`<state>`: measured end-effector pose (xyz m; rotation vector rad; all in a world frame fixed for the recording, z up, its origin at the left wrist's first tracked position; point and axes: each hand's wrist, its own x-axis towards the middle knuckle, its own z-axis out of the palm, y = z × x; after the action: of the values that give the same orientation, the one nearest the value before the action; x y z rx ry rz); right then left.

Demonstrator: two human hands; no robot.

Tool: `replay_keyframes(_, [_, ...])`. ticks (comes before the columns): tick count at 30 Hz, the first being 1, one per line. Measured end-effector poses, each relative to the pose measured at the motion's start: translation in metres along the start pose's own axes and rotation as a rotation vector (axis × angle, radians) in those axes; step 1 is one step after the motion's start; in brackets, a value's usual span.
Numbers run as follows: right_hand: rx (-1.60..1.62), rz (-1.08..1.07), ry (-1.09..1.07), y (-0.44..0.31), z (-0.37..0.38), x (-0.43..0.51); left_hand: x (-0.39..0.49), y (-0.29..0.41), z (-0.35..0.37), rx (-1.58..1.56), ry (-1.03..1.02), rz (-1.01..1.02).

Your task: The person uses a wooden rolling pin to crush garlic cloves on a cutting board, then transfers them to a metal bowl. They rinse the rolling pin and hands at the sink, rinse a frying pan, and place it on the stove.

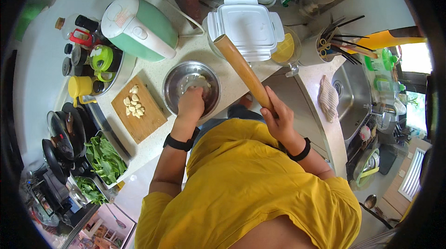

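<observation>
My left hand (pixel 191 102) reaches into a round stainless steel bowl (pixel 168 87) on the counter, knuckles up. Its fingertips are hidden, at the edge of a translucent, blurred thing (pixel 191 81) whose kind I cannot tell. A few pale pieces, like garlic cloves (pixel 208 84), lie in the bowl beside it. My right hand (pixel 280 118) grips the lower end of a wooden rolling pin (pixel 244 71), which slants up and left, its far end in front of a white-lidded container (pixel 247 26). Left of the bowl, several peeled garlic cloves (pixel 134 104) sit on a wooden cutting board (pixel 146 125).
A green-and-white electric kettle (pixel 150 26) stands behind the bowl, its cord trailing across the counter. Leafy greens (pixel 104 160) fill a tray at left, near pans (pixel 66 130). A glass jug (pixel 287 45), utensil holder (pixel 310 49), cloth (pixel 328 99) and sink (pixel 352 92) are at right.
</observation>
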<state>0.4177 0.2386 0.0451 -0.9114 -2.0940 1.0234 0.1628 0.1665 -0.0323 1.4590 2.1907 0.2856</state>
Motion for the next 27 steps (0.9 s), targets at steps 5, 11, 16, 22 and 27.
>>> replay_keyframes(5, [0.042,-0.035,0.008,0.008,-0.007,0.011,0.009,0.005,-0.005,-0.144,0.315,-0.002])
replay_keyframes(11, [0.051,-0.099,0.017,0.013,-0.009,0.020,0.025,-0.003,0.005,-0.103,0.282,0.087])
replay_keyframes(16, [0.060,-0.077,0.013,0.015,-0.010,0.021,0.026,-0.006,0.013,-0.071,0.296,0.142])
replay_keyframes(22, [0.085,-0.098,0.021,0.015,-0.008,0.023,0.022,0.001,0.003,-0.087,0.290,0.047])
replay_keyframes(27, [0.068,-0.078,-0.049,0.007,0.001,0.025,-0.018,-0.009,-0.026,-0.144,0.437,-0.019])
